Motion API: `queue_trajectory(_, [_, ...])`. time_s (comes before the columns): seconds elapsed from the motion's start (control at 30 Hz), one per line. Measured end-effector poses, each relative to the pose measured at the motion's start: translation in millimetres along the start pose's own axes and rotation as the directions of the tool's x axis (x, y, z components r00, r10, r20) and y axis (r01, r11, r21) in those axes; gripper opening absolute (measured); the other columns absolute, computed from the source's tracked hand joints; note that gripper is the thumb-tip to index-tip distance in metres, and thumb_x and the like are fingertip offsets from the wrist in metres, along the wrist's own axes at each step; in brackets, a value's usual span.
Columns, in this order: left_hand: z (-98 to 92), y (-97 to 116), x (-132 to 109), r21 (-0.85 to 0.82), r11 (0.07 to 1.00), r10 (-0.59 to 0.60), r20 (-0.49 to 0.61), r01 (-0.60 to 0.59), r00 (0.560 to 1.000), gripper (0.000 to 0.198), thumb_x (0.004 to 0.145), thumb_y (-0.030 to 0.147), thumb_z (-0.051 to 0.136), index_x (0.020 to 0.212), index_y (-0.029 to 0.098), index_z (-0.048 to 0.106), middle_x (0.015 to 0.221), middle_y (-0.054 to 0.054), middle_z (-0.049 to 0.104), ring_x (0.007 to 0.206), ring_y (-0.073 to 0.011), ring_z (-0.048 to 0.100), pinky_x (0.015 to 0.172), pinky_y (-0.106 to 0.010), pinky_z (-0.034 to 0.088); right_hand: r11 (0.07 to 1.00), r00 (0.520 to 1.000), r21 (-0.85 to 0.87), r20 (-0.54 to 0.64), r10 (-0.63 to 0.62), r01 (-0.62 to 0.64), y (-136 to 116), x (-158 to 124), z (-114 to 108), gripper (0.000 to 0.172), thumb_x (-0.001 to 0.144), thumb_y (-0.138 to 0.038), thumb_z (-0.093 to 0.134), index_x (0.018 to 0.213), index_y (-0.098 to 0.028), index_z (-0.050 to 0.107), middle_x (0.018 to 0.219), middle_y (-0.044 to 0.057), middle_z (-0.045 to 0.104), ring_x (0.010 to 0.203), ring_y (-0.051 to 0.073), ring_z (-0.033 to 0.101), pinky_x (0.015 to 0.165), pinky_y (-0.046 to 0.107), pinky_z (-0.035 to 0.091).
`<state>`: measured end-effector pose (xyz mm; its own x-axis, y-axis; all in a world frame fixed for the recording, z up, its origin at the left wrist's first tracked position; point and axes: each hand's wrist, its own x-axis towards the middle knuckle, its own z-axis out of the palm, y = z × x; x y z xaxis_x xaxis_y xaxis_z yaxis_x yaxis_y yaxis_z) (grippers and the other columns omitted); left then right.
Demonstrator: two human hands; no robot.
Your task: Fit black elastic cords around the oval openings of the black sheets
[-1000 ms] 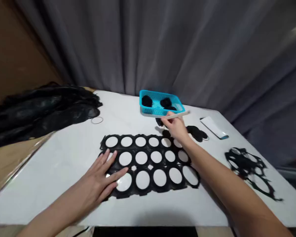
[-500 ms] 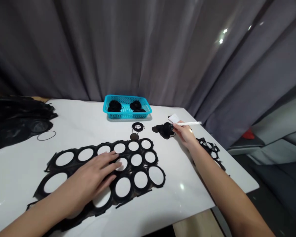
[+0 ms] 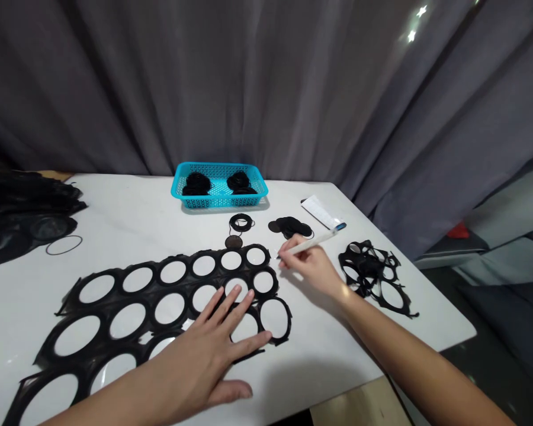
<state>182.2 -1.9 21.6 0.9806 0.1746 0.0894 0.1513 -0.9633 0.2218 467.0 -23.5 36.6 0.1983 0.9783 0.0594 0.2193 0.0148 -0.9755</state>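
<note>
A black sheet [image 3: 150, 313] with rows of round holes lies flat on the white table. My left hand [image 3: 217, 340] rests on it, fingers spread, near its right end. Between the fingers of my right hand [image 3: 308, 266] is a slim white pen-shaped tool [image 3: 317, 240] with a blue and black end. Its dark tip points down beside the sheet's upper right corner; I cannot tell whether it is a pen or a craft knife. Just beyond this hand lies a pile of black discs [image 3: 291, 226]. A single dark disc [image 3: 233, 241] lies by the sheet's far edge.
At the back stands a blue basket [image 3: 220, 200] holding black bundles. A black ring coil [image 3: 232, 223] lies in front of it. Holed black scraps [image 3: 368, 266] sit at right, near white paper [image 3: 317, 210]. A black heap [image 3: 22, 213] covers the far left.
My right hand has come from the disc pile toward me, to the sheet's upper right corner, bringing the white tool. My left hand has slid right and spread wider. The view has shifted slightly.
</note>
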Motion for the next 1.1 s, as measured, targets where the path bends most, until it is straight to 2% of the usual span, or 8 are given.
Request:
queue_trajectory(0.13, [-5.4, -1, 6, -0.064, 0.998, -0.024, 0.024, 0.026, 0.999, 0.083, 0.09, 0.07, 0.055, 0.158, 0.041, 0.017, 0.167, -0.009, 0.008, 0.149, -0.0453, 0.011, 0.111, -0.066, 0.031, 1.0, 0.983, -0.012, 0.182, 0.031, -0.029, 2, -23, 20, 0.013, 0.089, -0.03, 0.064, 0.082, -0.02, 0.063, 0.09, 0.004, 0.069, 0.081, 0.018, 0.067, 0.073, 0.03, 0.05])
queue_trajectory(0.4, [4.4, -10, 19, -0.079, 0.993, -0.082, 0.021, 0.083, 0.996, 0.072, 0.096, 0.055, 0.058, 0.156, 0.028, 0.031, 0.165, -0.014, 0.011, 0.15, -0.0378, 0.017, 0.119, -0.059, 0.022, 0.992, 0.98, 0.059, 0.17, 0.102, -0.114, 4, -26, 10, 0.019, 0.089, -0.036, 0.068, 0.084, -0.019, 0.061, 0.083, 0.003, 0.069, 0.074, 0.016, 0.066, 0.068, 0.029, 0.05])
queue_trajectory(0.53, [8.2, 5, 16, -0.119, 0.993, -0.016, 0.091, 0.027, 0.996, 0.085, 0.087, 0.053, 0.072, 0.157, 0.029, 0.029, 0.164, -0.016, 0.015, 0.148, -0.0397, 0.019, 0.116, -0.062, 0.026, 0.998, 0.993, 0.06, 0.116, 0.023, -0.031, 5, -21, 17, 0.019, 0.089, -0.035, 0.069, 0.081, -0.019, 0.062, 0.093, 0.004, 0.069, 0.081, 0.016, 0.067, 0.075, 0.03, 0.052])
queue_trajectory(0.67, [-11.9, 22, 20, -0.231, 0.97, 0.095, 0.06, -0.078, 0.994, 0.074, 0.086, 0.04, 0.074, 0.151, 0.024, 0.042, 0.159, -0.013, 0.029, 0.146, -0.0357, 0.028, 0.118, -0.058, 0.028, 0.981, 0.987, 0.15, 0.123, 0.106, -0.124, 13, -19, 17, 0.025, 0.086, -0.04, 0.072, 0.083, -0.019, 0.058, 0.079, 0.002, 0.069, 0.066, 0.014, 0.066, 0.057, 0.025, 0.051])
queue_trajectory(0.77, [-42.9, 31, 26, -0.371, 0.915, 0.191, 0.046, -0.161, 0.981, 0.062, 0.091, 0.025, 0.069, 0.148, 0.031, 0.047, 0.155, -0.003, 0.04, 0.143, -0.0256, 0.039, 0.118, -0.039, 0.036, 0.961, 0.94, 0.16, 0.294, 0.174, -0.228, 12, -25, 6, 0.028, 0.086, -0.044, 0.071, 0.084, -0.019, 0.057, 0.076, 0.003, 0.069, 0.061, 0.015, 0.067, 0.047, 0.022, 0.048])
queue_trajectory(0.87, [-59.7, 31, 30, -0.435, 0.882, 0.231, 0.059, -0.183, 0.971, 0.056, 0.091, 0.022, 0.07, 0.143, 0.034, 0.053, 0.148, 0.005, 0.052, 0.135, -0.0169, 0.051, 0.112, -0.022, 0.041, 0.977, 0.828, 0.026, 0.537, 0.165, -0.212, 2, -33, -10, 0.023, 0.087, -0.038, 0.07, 0.082, -0.018, 0.06, 0.083, 0.006, 0.071, 0.073, 0.018, 0.071, 0.054, 0.024, 0.051])
queue_trajectory(0.93, [-52.3, 25, 28, -0.406, 0.901, 0.192, 0.056, -0.153, 0.98, 0.049, 0.091, 0.022, 0.068, 0.137, 0.034, 0.058, 0.144, 0.008, 0.057, 0.132, -0.0143, 0.055, 0.11, -0.019, 0.043, 0.991, 0.792, -0.102, 0.597, 0.131, -0.087, -4, -35, -18, 0.016, 0.087, -0.031, 0.069, 0.081, -0.017, 0.063, 0.085, 0.006, 0.072, 0.074, 0.017, 0.07, 0.06, 0.026, 0.051])
queue_trajectory(1.1, [1.1, -2, 13, -0.049, 0.997, -0.063, -0.126, 0.057, 0.99, 0.05, 0.098, 0.029, 0.057, 0.147, 0.023, 0.047, 0.158, -0.009, 0.039, 0.143, -0.0296, 0.04, 0.117, -0.045, 0.037, 0.98, 0.923, -0.191, 0.384, 0.027, 0.051, -12, -35, -18, 0.014, 0.09, -0.027, 0.064, 0.078, -0.019, 0.062, 0.083, 0.004, 0.071, 0.072, 0.016, 0.064, 0.064, 0.028, 0.049])
